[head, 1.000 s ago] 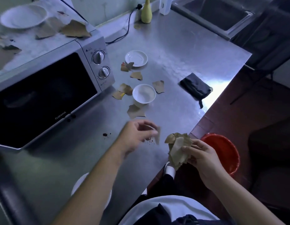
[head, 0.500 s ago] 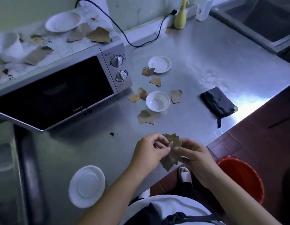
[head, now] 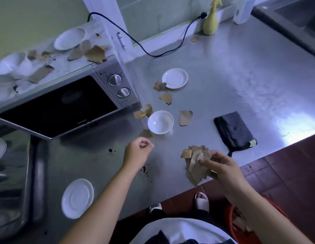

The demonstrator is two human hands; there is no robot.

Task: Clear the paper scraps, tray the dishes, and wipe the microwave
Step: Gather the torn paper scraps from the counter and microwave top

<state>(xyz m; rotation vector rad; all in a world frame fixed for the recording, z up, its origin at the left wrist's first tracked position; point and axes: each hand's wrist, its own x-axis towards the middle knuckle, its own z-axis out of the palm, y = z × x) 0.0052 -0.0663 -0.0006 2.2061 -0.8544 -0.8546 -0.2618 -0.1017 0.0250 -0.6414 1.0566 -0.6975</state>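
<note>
Steel counter (head: 241, 76) runs from the microwave (head: 61, 106) to a dark cloth (head: 234, 132) — loose paper scraps (head: 185, 118) lie around a white bowl (head: 160, 122). The right hand (head: 223, 169) grips a crumpled wad of scraps (head: 195, 161) at the counter's near edge. The left hand (head: 137, 152) hovers apart from it, fingers curled, just beside one scrap (head: 145, 133) below the bowl — whether it pinches anything I cannot tell.

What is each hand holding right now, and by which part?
The right hand grips the wad of paper scraps by its right side, near the middle. The left hand has its fingers curled and holds nothing visible.
</note>
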